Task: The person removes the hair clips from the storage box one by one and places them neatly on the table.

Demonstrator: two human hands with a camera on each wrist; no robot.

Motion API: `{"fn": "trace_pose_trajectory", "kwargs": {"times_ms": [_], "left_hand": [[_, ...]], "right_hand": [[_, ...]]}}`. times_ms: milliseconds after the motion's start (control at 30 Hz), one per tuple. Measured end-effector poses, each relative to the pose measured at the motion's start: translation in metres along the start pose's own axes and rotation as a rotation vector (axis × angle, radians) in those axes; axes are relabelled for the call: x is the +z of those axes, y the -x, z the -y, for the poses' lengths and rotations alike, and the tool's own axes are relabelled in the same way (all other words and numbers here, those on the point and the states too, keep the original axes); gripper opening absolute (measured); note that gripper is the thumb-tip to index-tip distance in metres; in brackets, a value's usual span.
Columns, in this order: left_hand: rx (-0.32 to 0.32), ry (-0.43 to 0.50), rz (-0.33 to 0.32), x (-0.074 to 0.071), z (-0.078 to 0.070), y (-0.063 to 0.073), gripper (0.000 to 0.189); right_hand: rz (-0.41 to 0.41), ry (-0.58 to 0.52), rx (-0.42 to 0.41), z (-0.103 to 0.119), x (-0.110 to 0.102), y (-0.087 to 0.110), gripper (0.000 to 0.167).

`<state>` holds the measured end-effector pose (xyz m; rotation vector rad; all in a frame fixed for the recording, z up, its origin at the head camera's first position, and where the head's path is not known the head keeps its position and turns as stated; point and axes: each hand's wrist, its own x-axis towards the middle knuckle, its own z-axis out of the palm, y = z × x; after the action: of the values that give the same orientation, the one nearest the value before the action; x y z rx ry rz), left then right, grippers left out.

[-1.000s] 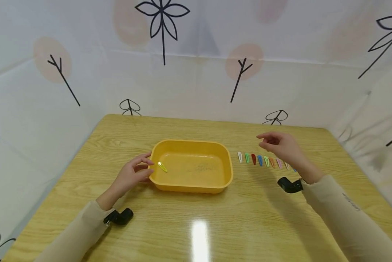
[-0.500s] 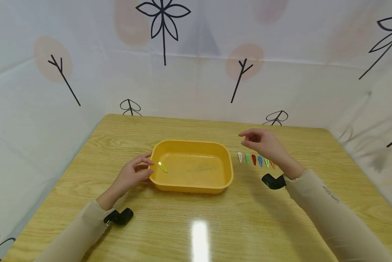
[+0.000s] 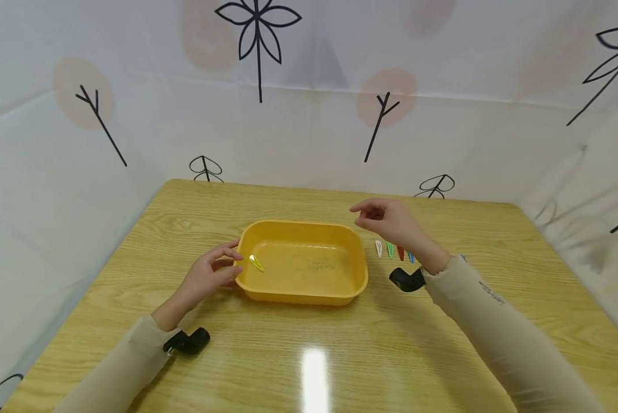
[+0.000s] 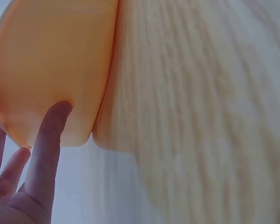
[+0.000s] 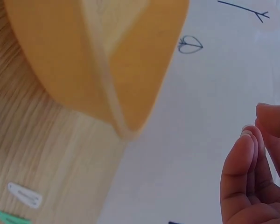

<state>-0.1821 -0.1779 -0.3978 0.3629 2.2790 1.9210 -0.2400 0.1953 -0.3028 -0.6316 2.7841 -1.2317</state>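
A shallow yellow plastic tray (image 3: 300,299) stands on the table, with one yellow snap hair clip (image 3: 256,263) lying inside at its left. My left hand (image 3: 208,275) rests against the tray's left end, its fingers spread along the wall and rim. In the left wrist view one finger (image 4: 44,158) touches the tray wall (image 4: 56,70). My right hand (image 3: 388,221) hovers above and beyond the tray's right rim, fingers loosely bent, a gap between index finger and thumb. No clip shows between its fingertips in either view.
Right of the tray runs a row of hair clips: white (image 3: 378,248), green (image 3: 389,249), red (image 3: 400,253) and blue (image 3: 411,257). My right arm hides others farther along. A patterned white cloth (image 3: 309,143) hangs behind the wooden table (image 3: 267,355).
My right hand has moved left from above the clip row to near the tray's right rim. Its arm now covers more of the row. My left hand and the tray stay where they were.
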Motion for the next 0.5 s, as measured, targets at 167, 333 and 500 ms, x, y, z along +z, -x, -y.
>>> {"fn": "trace_pose_trajectory", "kwargs": {"times_ms": [167, 333, 500], "left_hand": [[0.001, -0.009, 0.002, 0.000, -0.001, 0.000, 0.031], [0.006, -0.012, 0.003, 0.000, 0.000, -0.001, 0.031], [0.013, -0.012, 0.001, -0.001, 0.002, -0.001, 0.030]], "right_hand": [[0.026, -0.029, -0.014, 0.005, 0.011, -0.011, 0.025], [0.048, -0.049, -0.033, 0.010, 0.023, -0.021, 0.024], [0.070, -0.065, -0.062, 0.015, 0.035, -0.031, 0.024]]}}
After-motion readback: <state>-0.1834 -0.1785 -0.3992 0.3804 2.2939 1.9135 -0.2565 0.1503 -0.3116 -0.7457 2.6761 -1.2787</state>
